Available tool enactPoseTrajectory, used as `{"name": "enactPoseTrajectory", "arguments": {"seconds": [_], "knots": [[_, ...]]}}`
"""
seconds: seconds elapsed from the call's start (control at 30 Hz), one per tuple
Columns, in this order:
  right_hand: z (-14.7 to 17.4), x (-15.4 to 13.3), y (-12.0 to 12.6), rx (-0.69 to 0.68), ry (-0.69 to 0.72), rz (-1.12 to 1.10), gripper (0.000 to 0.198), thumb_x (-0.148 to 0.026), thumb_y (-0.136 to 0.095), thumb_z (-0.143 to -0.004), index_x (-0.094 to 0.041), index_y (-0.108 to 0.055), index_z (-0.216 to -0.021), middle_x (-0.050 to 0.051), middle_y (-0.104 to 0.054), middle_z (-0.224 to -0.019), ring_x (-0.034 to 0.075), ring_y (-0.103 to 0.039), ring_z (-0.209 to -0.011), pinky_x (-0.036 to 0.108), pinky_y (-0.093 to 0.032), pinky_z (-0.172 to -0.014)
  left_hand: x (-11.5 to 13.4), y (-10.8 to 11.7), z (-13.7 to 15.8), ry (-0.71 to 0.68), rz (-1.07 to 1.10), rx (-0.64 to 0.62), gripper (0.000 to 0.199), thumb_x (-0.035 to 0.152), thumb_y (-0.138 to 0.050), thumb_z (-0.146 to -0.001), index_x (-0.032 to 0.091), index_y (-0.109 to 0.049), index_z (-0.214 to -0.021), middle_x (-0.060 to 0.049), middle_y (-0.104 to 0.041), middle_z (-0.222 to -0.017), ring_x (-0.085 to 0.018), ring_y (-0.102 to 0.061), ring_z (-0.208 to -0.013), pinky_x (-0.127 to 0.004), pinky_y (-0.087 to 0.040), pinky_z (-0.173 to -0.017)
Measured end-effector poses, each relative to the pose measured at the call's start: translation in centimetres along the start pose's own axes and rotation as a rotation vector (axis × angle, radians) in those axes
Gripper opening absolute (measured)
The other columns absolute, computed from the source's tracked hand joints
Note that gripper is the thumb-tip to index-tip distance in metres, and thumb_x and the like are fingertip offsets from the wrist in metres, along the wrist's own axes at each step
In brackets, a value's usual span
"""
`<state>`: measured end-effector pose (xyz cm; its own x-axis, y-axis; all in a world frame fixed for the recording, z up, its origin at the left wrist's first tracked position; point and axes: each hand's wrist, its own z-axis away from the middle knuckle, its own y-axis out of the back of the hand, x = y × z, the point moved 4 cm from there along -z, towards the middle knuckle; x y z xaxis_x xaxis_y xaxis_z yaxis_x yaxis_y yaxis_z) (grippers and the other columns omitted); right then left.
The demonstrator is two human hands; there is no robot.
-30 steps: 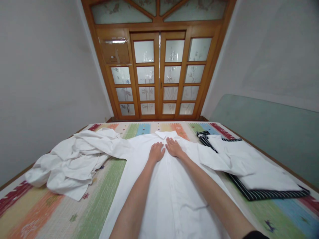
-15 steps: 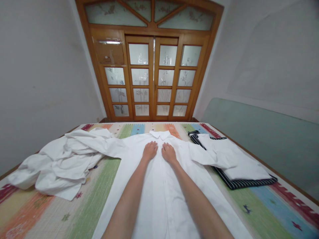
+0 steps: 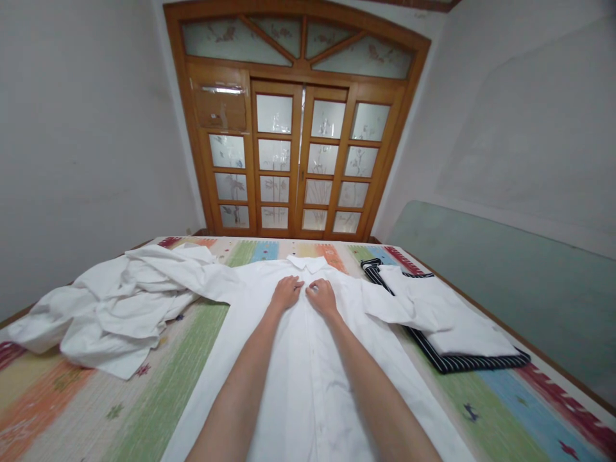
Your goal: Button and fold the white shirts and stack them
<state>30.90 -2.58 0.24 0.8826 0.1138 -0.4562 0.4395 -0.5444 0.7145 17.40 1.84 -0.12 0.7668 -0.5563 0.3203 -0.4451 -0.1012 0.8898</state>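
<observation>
A white shirt (image 3: 289,372) lies spread front up, its collar (image 3: 307,264) at the far end and its placket running toward the viewer; the left hand (image 3: 287,292) rests on it to the left of the placket, below the collar, fingers curled inward; the right hand (image 3: 321,296) mirrors it just across the placket, thumb and fingers drawn close together; whether either has cloth pinched I cannot tell; the shirt's left-side sleeve runs to a crumpled white heap (image 3: 113,308), while the other reaches over a white folded garment (image 3: 469,327) lying on black cloth with white stripes (image 3: 455,364); beneath spreads a cover (image 3: 158,385) banded in green, orange, blue and cream, with small stars; a pale green board (image 3: 500,269) stands along the right wall (image 3: 529,128); ahead, a wooden door (image 3: 296,154) has etched glass panes and a brown panel (image 3: 221,110), its small mark too tiny to read.
</observation>
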Motion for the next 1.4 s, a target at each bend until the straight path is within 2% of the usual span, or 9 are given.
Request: {"name": "enactPoseTrajectory", "arguments": {"seconds": [0.1, 0.27, 0.5, 0.73, 0.93, 1.13, 1.27, 1.4], "knots": [[-0.1, -0.3, 0.0, -0.069, -0.016, 0.061, 0.015, -0.026, -0.061, -0.076, -0.018, -0.069, -0.086, 0.007, -0.068, -0.097, 0.021, -0.056, -0.096, 0.029, -0.041, -0.087, 0.1, 0.3, 0.0, -0.013, -0.002, 0.003, 0.034, 0.016, -0.049, -0.09, 0.024, -0.069, -0.116, -0.005, -0.06, -0.132, -0.019, -0.051, -0.126, -0.037, -0.035, -0.111], [-0.2, -1.1, 0.1, -0.13, -0.026, 0.188, 0.017, -0.024, -0.055, -0.081, -0.018, -0.068, -0.09, 0.008, -0.067, -0.099, 0.022, -0.055, -0.099, 0.029, -0.041, -0.086, 0.4, 0.6, 0.1, -0.027, -0.019, -0.021, 0.043, 0.004, -0.046, -0.085, 0.025, -0.069, -0.115, -0.004, -0.059, -0.133, -0.018, -0.051, -0.125, -0.035, -0.035, -0.11], [0.0, -1.8, 0.4, -0.159, -0.053, 0.293, 0.023, -0.029, -0.049, -0.089, -0.017, -0.068, -0.095, 0.01, -0.065, -0.101, 0.022, -0.056, -0.097, 0.028, -0.042, -0.076, 0.9, 0.8, 0.2, -0.074, -0.073, -0.055, 0.045, 0.003, -0.045, -0.086, 0.025, -0.068, -0.118, -0.006, -0.06, -0.133, -0.019, -0.051, -0.124, -0.035, -0.035, -0.108], [-0.8, -2.1, 0.1, -0.163, -0.053, 0.336, 0.02, -0.024, -0.05, -0.087, -0.017, -0.068, -0.09, 0.011, -0.065, -0.099, 0.022, -0.057, -0.097, 0.028, -0.042, -0.072, 1.0, 0.8, -0.1, -0.078, -0.069, -0.052, 0.044, 0.007, -0.043, -0.088, 0.027, -0.067, -0.119, -0.005, -0.06, -0.133, -0.02, -0.052, -0.122, -0.036, -0.037, -0.107], [-2.0, -0.8, -0.6, -0.125, -0.024, 0.241, 0.016, -0.03, -0.053, -0.085, -0.019, -0.062, -0.076, 0.008, -0.063, -0.09, 0.021, -0.054, -0.093, 0.027, -0.041, -0.071, 0.7, 0.5, 0.0, -0.092, -0.033, -0.051, 0.041, 0.007, -0.044, -0.087, 0.022, -0.07, -0.114, -0.008, -0.058, -0.134, -0.022, -0.049, -0.126, -0.037, -0.034, -0.11], [-2.6, 0.4, -1.2, -0.053, 0.079, 0.093, 0.014, -0.021, -0.052, -0.083, -0.02, -0.057, -0.07, 0.006, -0.061, -0.079, 0.02, -0.051, -0.084, 0.029, -0.039, -0.079, 0.9, 0.6, 0.0, -0.078, -0.037, -0.027, 0.039, 0.013, -0.045, -0.089, 0.029, -0.067, -0.116, -0.004, -0.06, -0.132, -0.021, -0.052, -0.121, -0.037, -0.037, -0.106], [-2.6, 0.8, -1.5, -0.057, 0.025, 0.082, 0.015, -0.018, -0.049, -0.084, -0.017, -0.058, -0.072, 0.006, -0.063, -0.079, 0.018, -0.052, -0.081, 0.027, -0.038, -0.077, 1.6, 0.8, -0.1, -0.062, -0.041, 0.0, 0.03, 0.024, -0.045, -0.092, 0.025, -0.069, -0.111, -0.005, -0.063, -0.125, -0.022, -0.056, -0.114, -0.036, -0.041, -0.101], [-2.5, 0.8, -1.6, -0.088, -0.011, 0.071, 0.017, -0.02, -0.049, -0.086, -0.016, -0.059, -0.073, 0.006, -0.066, -0.079, 0.017, -0.055, -0.078, 0.025, -0.037, -0.072, 2.5, 1.0, -0.6, -0.047, -0.062, -0.003, 0.024, 0.026, -0.047, -0.092, 0.02, -0.067, -0.104, -0.008, -0.066, -0.112, -0.023, -0.057, -0.108, -0.035, -0.043, -0.095]]}}
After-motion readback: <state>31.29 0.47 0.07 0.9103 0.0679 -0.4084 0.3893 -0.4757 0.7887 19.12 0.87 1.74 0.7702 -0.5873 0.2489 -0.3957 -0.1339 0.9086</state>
